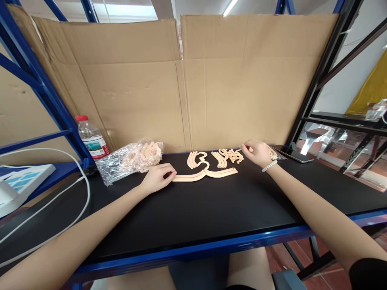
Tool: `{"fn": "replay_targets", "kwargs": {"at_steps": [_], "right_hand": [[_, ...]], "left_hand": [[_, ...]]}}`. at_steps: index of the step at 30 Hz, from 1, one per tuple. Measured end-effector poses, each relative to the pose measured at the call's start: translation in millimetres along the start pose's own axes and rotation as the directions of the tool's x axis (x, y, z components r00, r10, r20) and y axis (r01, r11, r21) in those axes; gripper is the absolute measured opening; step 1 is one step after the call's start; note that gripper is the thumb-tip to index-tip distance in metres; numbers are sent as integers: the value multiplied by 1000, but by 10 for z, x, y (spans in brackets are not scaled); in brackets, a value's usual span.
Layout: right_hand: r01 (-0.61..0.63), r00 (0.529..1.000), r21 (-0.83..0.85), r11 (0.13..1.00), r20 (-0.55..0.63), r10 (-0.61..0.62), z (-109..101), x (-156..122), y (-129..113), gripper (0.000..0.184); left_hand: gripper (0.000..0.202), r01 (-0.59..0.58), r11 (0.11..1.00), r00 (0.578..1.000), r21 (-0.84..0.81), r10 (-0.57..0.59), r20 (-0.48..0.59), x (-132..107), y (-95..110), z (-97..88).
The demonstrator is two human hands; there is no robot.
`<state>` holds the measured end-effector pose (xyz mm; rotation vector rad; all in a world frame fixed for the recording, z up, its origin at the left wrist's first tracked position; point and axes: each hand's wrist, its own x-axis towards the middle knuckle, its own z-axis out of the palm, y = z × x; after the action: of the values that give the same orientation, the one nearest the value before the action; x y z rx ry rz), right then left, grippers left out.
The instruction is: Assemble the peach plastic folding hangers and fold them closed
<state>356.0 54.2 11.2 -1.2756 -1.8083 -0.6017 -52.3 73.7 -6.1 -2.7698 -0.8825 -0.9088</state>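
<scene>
A pale wooden hanger-shaped piece [205, 174] lies flat on the black tabletop [211, 209]. My left hand [159, 178] rests at its left tip, fingers curled and pinching that end. Behind it lie curved wooden pieces [193, 159] and a small heap of short wooden parts [231, 155]. My right hand [256, 152], with a bead bracelet at the wrist, reaches into that heap, fingers bent over the parts; what they grip is hidden.
A crinkled clear plastic bag [130, 160] of more wooden parts lies at the left, beside a water bottle with a red cap [92, 139]. A phone [293, 154] lies at the right. Cardboard sheets [187, 80] wall the back. A white cable [75, 189] loops at the left.
</scene>
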Motion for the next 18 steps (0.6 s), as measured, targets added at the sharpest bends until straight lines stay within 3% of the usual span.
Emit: {"fn": "replay_targets", "kwargs": {"at_steps": [8,13,18], "right_hand": [[-74,996,25,997,-44,75,-20,-60,76,37],[-51,999,115,992,-7,52,19,0,-104,38],[12,996,208,978,84,-30,53,8,-318,36]], "left_hand": [[26,11,1000,999,1,-10,-47,-7,31,5],[25,41,999,996,-22,-43,-76,39,79,-14],[13,100,988,994,-116,-105,-35,253,69,71]]}}
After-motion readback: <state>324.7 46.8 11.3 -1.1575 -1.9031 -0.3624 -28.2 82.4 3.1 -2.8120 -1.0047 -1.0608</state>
